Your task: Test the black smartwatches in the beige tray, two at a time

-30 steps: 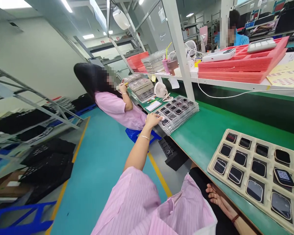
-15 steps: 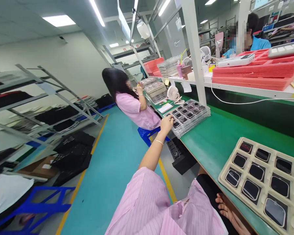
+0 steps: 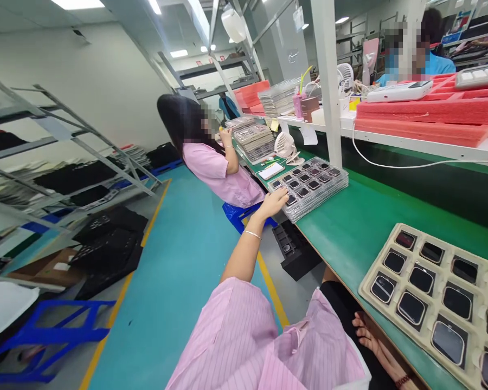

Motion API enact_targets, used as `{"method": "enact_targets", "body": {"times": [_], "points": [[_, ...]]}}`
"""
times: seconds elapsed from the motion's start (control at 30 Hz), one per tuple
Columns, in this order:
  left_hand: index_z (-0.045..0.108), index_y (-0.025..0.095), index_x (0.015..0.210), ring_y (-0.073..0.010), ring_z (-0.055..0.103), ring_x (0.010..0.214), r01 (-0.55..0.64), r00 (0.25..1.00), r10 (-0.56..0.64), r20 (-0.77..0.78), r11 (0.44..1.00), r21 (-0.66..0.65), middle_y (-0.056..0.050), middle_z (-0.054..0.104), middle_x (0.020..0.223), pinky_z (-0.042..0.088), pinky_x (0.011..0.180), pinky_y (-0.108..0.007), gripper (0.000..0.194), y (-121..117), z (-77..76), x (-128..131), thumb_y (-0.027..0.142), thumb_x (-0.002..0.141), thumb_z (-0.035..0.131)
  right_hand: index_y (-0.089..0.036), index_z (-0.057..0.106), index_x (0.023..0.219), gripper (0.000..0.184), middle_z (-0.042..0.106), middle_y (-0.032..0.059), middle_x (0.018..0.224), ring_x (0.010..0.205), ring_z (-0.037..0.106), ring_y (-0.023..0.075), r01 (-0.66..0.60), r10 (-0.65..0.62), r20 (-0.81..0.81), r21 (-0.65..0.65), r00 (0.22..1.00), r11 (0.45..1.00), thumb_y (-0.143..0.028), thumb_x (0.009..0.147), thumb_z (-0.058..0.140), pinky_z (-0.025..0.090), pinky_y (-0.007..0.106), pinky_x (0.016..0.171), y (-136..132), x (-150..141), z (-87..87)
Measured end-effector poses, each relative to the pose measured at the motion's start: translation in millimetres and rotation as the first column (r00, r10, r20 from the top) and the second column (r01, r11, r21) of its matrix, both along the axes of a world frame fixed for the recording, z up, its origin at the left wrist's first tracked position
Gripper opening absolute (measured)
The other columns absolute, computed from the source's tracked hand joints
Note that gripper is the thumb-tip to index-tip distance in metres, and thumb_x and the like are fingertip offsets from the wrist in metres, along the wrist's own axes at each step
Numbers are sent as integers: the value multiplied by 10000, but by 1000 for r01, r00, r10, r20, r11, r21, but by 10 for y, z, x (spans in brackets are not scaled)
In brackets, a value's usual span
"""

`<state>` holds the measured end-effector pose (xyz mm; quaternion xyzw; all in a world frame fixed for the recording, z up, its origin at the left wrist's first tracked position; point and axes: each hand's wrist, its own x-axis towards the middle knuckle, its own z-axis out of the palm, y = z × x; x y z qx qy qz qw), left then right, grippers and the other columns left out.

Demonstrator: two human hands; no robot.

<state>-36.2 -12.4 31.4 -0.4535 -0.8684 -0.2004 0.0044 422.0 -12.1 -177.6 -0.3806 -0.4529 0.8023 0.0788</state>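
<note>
My left hand [image 3: 274,202] reaches far out to the near corner of a stack of clear plastic trays [image 3: 311,187] holding several small dark screens; its fingers lie on the corner screen and their grip is hidden. My right hand [image 3: 368,334] rests under the front edge of the green bench [image 3: 350,227], fingers apart, holding nothing. A beige tray [image 3: 435,298] of several dark watch-like screens lies on the bench to my right.
A co-worker in pink [image 3: 217,165] sits beyond the clear trays. Red foam trays [image 3: 427,116] sit on the upper shelf, with a white post [image 3: 331,81] in front. Black trays [image 3: 106,249] lie on the floor at left, a blue stool [image 3: 57,330] near me.
The view swung slightly. My left hand stayed at the corner of the clear tray stack, lifting a little and settling back onto the corner. My right hand stayed under the bench edge.
</note>
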Motion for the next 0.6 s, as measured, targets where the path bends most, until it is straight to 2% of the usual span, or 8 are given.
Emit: {"method": "enact_targets", "body": {"times": [0.1, 0.2, 0.27, 0.33, 0.4, 0.47, 0.5, 0.6], "points": [[472, 145, 1395, -228, 338, 1433, 104, 995, -104, -8, 994, -20, -121, 452, 1494, 239, 1195, -414, 522, 48, 25, 150, 367, 928, 394, -355, 640, 881, 349, 702, 69, 920, 881, 688, 361, -43, 42, 15, 121, 999, 992, -633, 697, 535, 478, 610, 873, -65, -44, 265], [424, 168, 1432, -261, 307, 1451, 165, 979, -145, -144, 977, 134, -106, 395, 1533, 235, 1208, -433, 596, 190, 38, 479, 416, 890, 452, -291, 656, 859, 328, 705, 78, 896, 865, 680, 318, -50, 54, -32, 120, 998, 991, -571, 706, 584, 492, 549, 857, -152, 7, 541], [416, 237, 1443, -243, 429, 1380, 367, 930, -359, -77, 917, 154, -55, 466, 1487, 311, 1183, -403, 589, 330, 67, 822, 474, 904, 425, -223, 691, 856, 281, 721, 90, 897, 868, 677, 274, -62, 72, -67, 129, 995, 990, -456, 716, 619, 505, 481, 861, -197, 135, 765], [445, 280, 1427, -239, 507, 1313, 626, 773, -631, 68, 776, 80, -20, 533, 1431, 386, 1139, -372, 577, 495, 102, 1271, 510, 898, 440, -174, 724, 968, 285, 725, 104, 1009, 964, 665, 243, -207, 242, -97, 283, 965, 936, -327, 796, 555, 489, 417, 912, -225, 342, 1080], [477, 289, 1411, -241, 514, 1307, 803, 591, -788, 172, 596, -26, -3, 550, 1416, 397, 1129, -353, 556, 696, 120, 1774, 506, 900, 448, -163, 708, 1132, 371, 705, 110, 1126, 1044, 646, 227, -364, 444, -34, 520, 895, 773, -230, 865, 459, 473, 379, 947, -217, 595, 1493], [508, 291, 1391, -248, 472, 1347, 880, 474, -860, 188, 456, -134, 7, 525, 1441, 374, 1143, -366, 497, 939, 101, 2239, 430, 921, 425, -169, 663, 1246, 431, 679, 101, 1207, 1137, 614, 218, -396, 493, 20, 626, 870, 672, -164, 882, 432, 441, 350, 1005, -136, 843, 1941], [518, 288, 1381, -257, 451, 1363, 877, 472, -867, 158, 443, -188, 3, 497, 1466, 376, 1138, -387, 474, 1068, 77, 2431, 377, 926, 416, -181, 647, 1278, 437, 665, 95, 1242, 1163, 603, 218, -407, 502, 44, 648, 864, 644, -161, 893, 442, 431, 342, 1022, -58, 951, 2146], [567, 243, 1325, -330, 474, 1331, 784, 576, -816, 51, 534, -315, -68, 447, 1498, 432, 1061, -470, 433, 1405, -28, 2803, 301, 914, 443, -217, 689, 1219, 376, 697, 68, 1177, 1104, 635, 236, -410, 446, 134, 680, 885, 608, -226, 864, 568, 459, 341, 990, 343, 1188, 2537]]}}
